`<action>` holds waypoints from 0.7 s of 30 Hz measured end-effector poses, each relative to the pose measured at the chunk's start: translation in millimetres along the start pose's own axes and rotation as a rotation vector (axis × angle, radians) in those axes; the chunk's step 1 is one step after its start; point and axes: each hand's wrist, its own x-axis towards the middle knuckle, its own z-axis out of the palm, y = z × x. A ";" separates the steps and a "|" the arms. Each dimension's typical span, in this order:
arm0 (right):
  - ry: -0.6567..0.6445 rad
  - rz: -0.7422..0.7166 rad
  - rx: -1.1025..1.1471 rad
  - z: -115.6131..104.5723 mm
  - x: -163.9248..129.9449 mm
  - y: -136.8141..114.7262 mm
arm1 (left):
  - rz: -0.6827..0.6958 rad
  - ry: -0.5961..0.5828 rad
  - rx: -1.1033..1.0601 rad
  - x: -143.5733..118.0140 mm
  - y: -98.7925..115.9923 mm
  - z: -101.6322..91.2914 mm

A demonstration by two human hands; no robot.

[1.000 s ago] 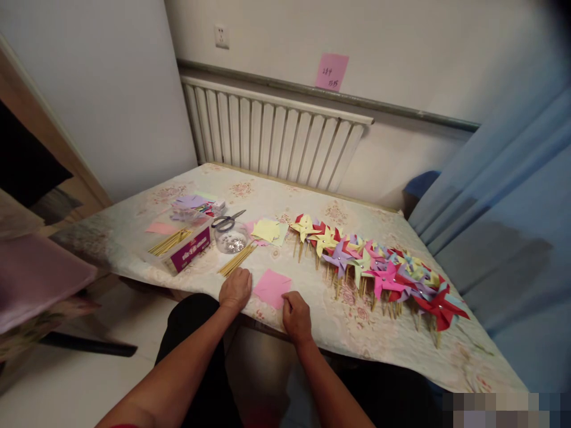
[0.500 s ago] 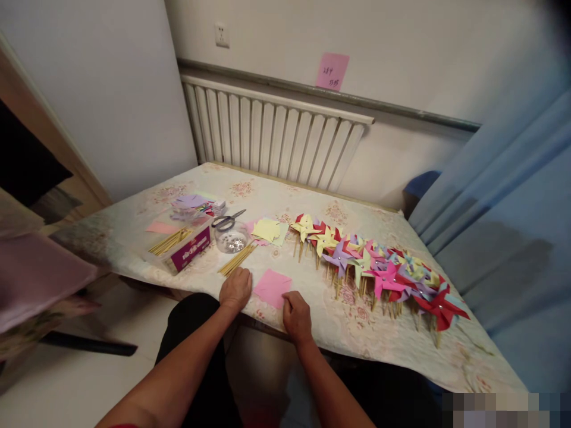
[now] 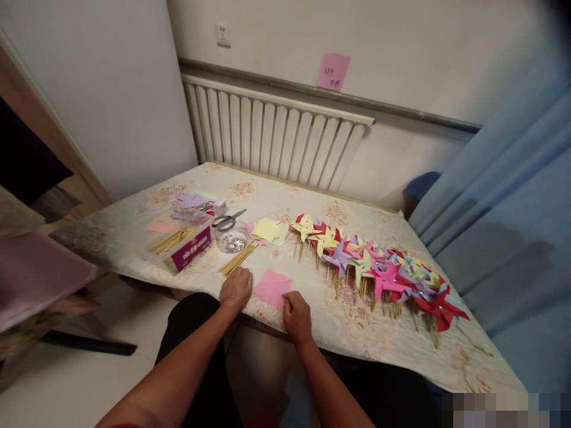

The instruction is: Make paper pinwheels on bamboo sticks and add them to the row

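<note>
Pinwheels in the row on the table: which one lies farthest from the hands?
The red pinwheel at the right end of the row, by the blue curtain. The others lie closer to the right hand.

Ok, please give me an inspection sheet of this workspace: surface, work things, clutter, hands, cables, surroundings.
Surface: table under a floral cloth.
Work things: pink paper square flat near the front edge, between both hands.
Clutter: row of finished pinwheels on sticks; loose wooden sticks; scissors; clear bowl with small shiny pieces; box holding sticks; yellow paper pieces.
Hands: left hand rests at the square's left edge; right hand at its near right corner; grip cannot be judged.
Cables: nothing seen.
Surroundings: radiator, wall socket, pink note, blue curtain.
</note>
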 end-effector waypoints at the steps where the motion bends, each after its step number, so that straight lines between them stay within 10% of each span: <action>1: 0.000 0.000 0.002 -0.1 -0.1 0.0 | 0.001 0.001 0.001 -0.2 0.1 -0.2; 21: 0.003 -0.008 0.005 -0.2 -0.3 -0.7 | 0.018 0.021 0.020 0.7 -1.0 1.8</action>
